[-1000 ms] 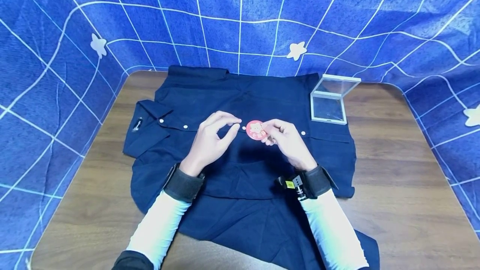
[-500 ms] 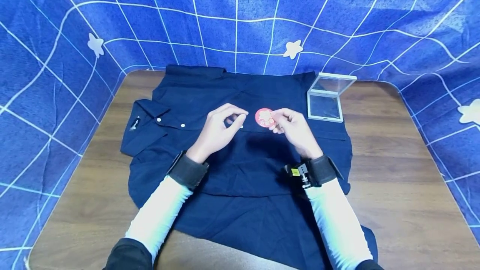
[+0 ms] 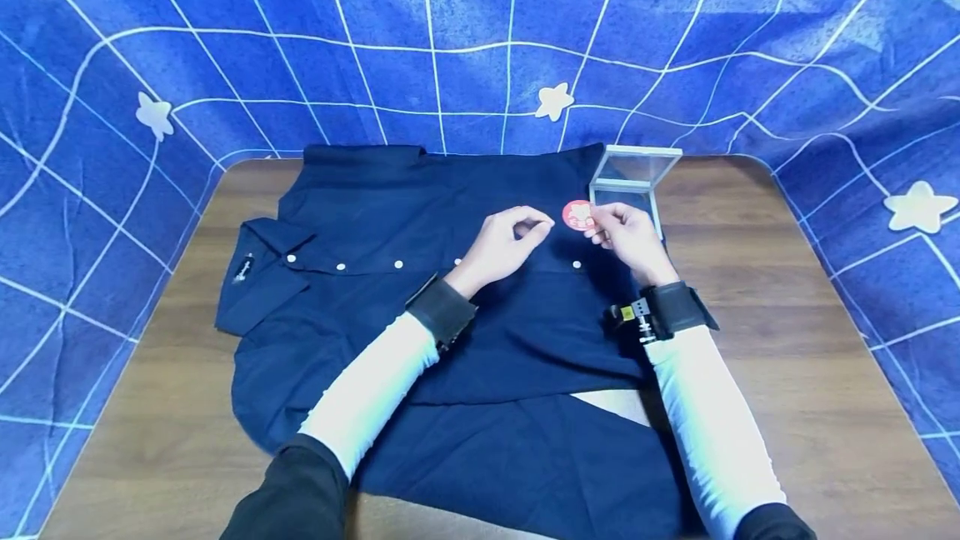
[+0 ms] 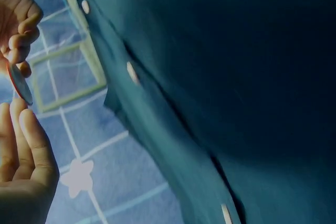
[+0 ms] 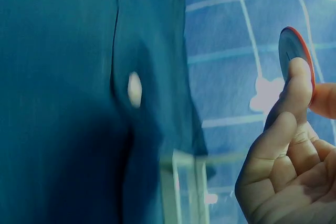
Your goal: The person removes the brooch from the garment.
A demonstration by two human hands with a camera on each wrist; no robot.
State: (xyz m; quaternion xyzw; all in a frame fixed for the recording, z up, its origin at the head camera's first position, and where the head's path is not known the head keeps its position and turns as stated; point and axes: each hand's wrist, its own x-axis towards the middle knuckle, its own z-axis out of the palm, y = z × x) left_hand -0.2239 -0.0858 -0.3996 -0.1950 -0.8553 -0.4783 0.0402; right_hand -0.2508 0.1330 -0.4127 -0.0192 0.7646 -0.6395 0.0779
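A navy button-up shirt point(image 3: 390, 215) lies spread on a wooden table point(image 3: 787, 315). My right hand point(image 3: 609, 227) pinches a small round red badge point(image 3: 578, 215) by its edge and holds it above the shirt's right side, just in front of a clear box point(image 3: 633, 173). In the right wrist view the badge point(image 5: 295, 51) stands edge-on between thumb and fingers. My left hand point(image 3: 525, 232) hovers just left of the badge with thumb and index loosely curved and nothing in them. Its fingers point(image 4: 26, 150) lie just below the badge point(image 4: 18, 85) in the left wrist view.
The clear box's lid stands open on the shirt's far right corner. White buttons point(image 3: 397, 263) run along the placket. A blue cloth with white lines and stars point(image 3: 555, 100) walls in the table on three sides. Bare wood shows left and right of the shirt.
Both hands have moved right and away from me, the right hand carrying the badge from the shirt's middle to just in front of the clear box. The left hand followed beside it.
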